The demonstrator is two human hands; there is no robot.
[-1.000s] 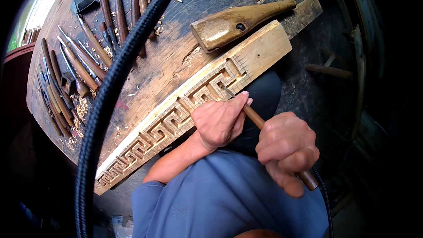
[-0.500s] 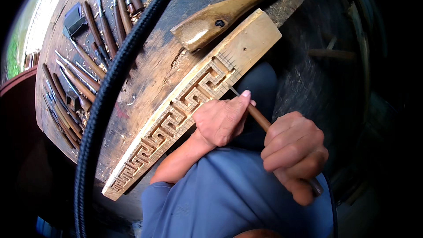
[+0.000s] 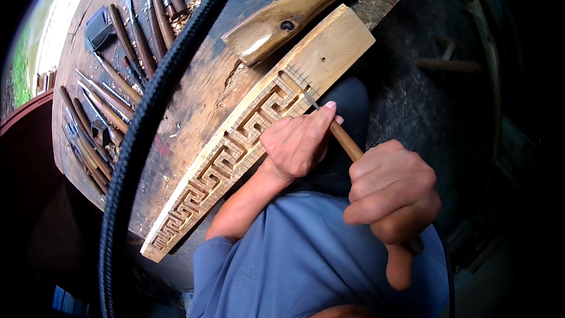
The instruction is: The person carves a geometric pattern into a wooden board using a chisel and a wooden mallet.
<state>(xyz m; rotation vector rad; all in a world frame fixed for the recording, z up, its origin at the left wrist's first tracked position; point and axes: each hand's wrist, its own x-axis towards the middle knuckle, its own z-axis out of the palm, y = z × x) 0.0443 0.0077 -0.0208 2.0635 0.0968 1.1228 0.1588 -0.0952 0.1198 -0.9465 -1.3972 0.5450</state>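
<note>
A long pale board (image 3: 338,38) lies slantwise along the bench edge, with a stepped key pattern cut into its pencil-gridded face. My right hand (image 3: 393,191) is closed round the wooden handle of a chisel (image 3: 346,140). The blade tip rests on the board at the lower edge of the pattern, near its upper right end. With the thumb and fingers, my left hand (image 3: 301,141) pinches the same chisel close to the blade, its knuckles lying against the board. Part of the handle is hidden inside my right fist.
Behind the board lies a carved wooden club-like piece (image 3: 265,26) with a dark knot. Several chisels and gouges (image 3: 141,38) spread across the left of the workbench (image 3: 194,106), among shavings. A thick black braided cable (image 3: 159,85) crosses the view in front of the bench.
The chisel tip has moved up and away from me, further into the pattern's end. My left hand has gone along with it, while the right hand has turned slightly on the handle.
</note>
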